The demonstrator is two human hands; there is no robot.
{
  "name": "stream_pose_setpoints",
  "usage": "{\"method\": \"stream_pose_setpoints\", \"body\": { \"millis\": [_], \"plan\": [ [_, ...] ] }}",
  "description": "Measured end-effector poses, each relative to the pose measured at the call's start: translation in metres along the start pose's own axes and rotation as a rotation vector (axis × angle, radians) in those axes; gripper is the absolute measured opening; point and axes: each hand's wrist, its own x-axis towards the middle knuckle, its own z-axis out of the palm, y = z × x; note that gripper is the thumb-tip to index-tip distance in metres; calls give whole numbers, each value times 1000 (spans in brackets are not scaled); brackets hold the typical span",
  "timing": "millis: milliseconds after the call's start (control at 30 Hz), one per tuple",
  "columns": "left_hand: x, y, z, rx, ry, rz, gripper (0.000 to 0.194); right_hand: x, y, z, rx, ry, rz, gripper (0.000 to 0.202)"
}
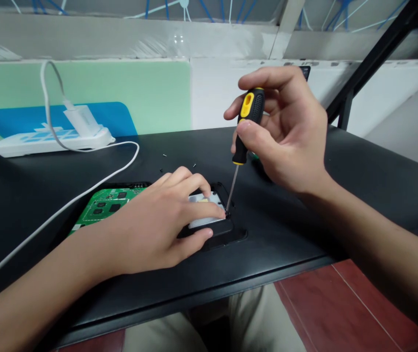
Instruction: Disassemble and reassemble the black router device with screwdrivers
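Black table (282,239), right hand (293,132) closed round screwdriver (254,110), left hand (157,220) splayed on device (221,227), adapter (83,121) lettering illegible

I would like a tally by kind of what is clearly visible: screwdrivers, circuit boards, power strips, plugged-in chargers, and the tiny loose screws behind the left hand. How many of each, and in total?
Screwdriver: 1
Circuit board: 1
Power strip: 1
Charger: 1
Tiny loose screws: 3
Total: 7
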Motion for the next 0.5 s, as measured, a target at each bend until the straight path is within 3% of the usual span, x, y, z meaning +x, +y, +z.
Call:
{"method": "stream_pose_setpoints", "body": {
  "millis": [500],
  "plan": [
    [-2, 0, 1, -49, 4, -23, 29, -1, -3, -3, -25, -1, 26, 32]
  ]
}}
